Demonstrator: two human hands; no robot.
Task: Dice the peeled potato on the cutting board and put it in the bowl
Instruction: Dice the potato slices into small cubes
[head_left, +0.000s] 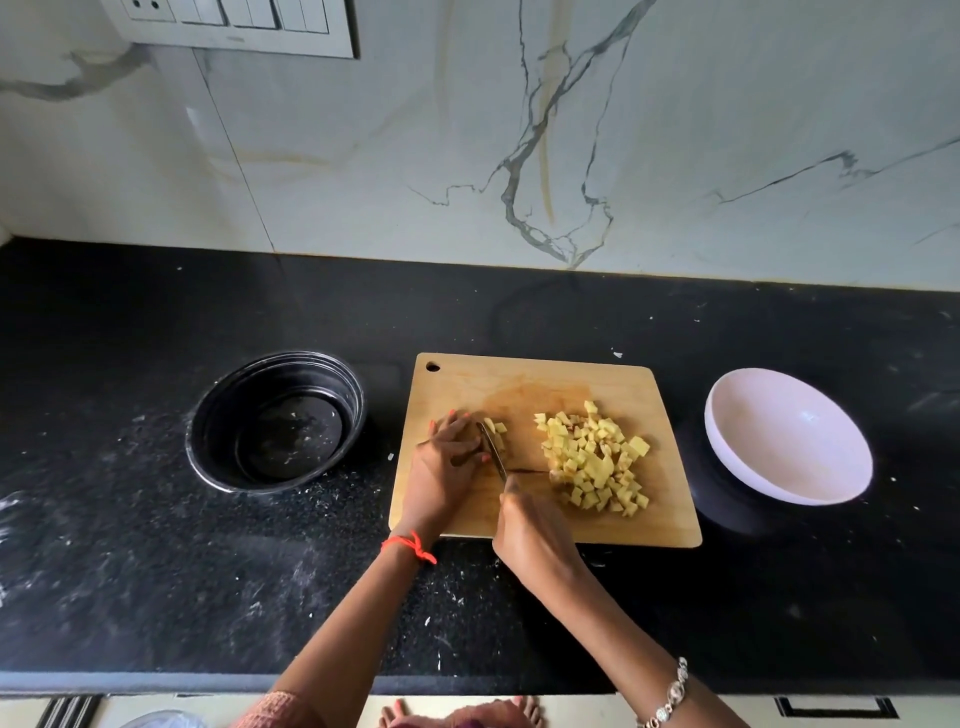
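- Switch panel (234, 26) top L on the marble wall (675, 130).
- Black countertop (156, 571) runs full width, w/ white specks & smears, mostly on L side.
- Black bowl (278, 421) on counter, L of the board & apart from it; a few pale scraps stuck inside.
- Wooden cutting board (545, 379) at centre, hang hole at its far-L corner, damp stain in the middle.
- Red thread (410, 545) tied round L wrist, at the board's near edge.
- Left hand (447, 457) over the board's L part: fingers bent & pressed together, tips down on the last potato chunk (497, 434), holding it in place. Most of the chunk is hidden under the fingers; a few cut cubes show on its R side.
- Knife (493, 451): blade right against the L fingertips, down in the chunk, tip pointing away from the person.
- Right hand (535, 535) at the board's near edge, fingers wrapped round the knife handle, forefinger along the top; handle itself hidden.
- Diced potato pile (597, 457) on the board's R half, apart from the chunk, yellow cubes heaped loosely.
- Silver bracelet (670, 696) on R wrist, bottom of view.
- White bowl (787, 436) on counter just R of the board, not touching it, tilted a bit toward the camera; no potato in it.
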